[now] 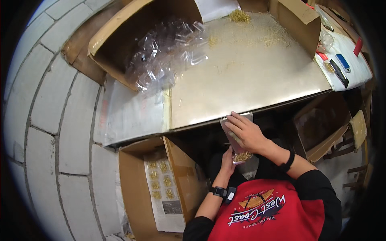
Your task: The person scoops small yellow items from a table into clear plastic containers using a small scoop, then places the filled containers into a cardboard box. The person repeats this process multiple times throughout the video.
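A clear plastic bag [233, 146] is in front of me at the table's near edge, with small gold-coloured pieces [243, 157] gathered in its lower end. My left hand [228, 162] is closed on the bag's lower left side, its fingertips partly hidden. Across the upper part of the bag lies my right hand [248, 133], fingers stretched out flat and pointing left. Whether the right thumb grips the bag from beneath cannot be seen.
A tipped cardboard box [108, 44] spills clear plastic packages [165, 52] onto the table [249, 84]. Gold pieces [239, 16] lie at the back. At lower left, an open carton [136, 201] holds filled packs [161, 176]. A blue-and-white object [342, 63] and black-handled tool [339, 73] lie right.
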A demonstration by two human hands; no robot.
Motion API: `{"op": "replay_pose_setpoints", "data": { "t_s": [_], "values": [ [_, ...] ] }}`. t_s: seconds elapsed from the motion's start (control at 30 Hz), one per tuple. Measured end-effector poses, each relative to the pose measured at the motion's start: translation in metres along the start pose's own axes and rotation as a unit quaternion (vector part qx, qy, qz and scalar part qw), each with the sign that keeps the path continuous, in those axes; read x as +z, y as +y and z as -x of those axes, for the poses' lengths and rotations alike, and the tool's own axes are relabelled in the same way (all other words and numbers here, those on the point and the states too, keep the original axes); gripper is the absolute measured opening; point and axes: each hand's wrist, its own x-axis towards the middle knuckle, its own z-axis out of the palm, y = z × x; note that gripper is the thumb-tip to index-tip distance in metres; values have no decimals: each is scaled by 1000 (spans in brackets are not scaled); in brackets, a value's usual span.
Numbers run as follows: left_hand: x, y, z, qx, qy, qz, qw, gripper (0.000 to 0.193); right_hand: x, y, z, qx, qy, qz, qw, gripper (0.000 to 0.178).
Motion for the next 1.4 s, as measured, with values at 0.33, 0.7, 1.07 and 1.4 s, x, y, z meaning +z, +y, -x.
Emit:
{"op": "replay_pose_setpoints", "data": {
  "t_s": [0.33, 0.7, 1.07, 1.4],
  "values": [
    [-3, 6, 37, -70, -52, -69, 994, 39, -42, 5, 95, 127, -111, -123, 978, 31],
    [32, 48, 79, 19, -26, -33, 999, 35, -16, -38, 98, -37, -109, -61, 991, 47],
    [47, 66, 97, 69, -33, -29, 997, 26, -42, -25, 86, 56, -6, -197, 979, 59],
    [52, 64, 93, 62, -53, -66, 995, 29, -31, -23, 90, 238, -106, -426, 867, 64]
  ]
}}
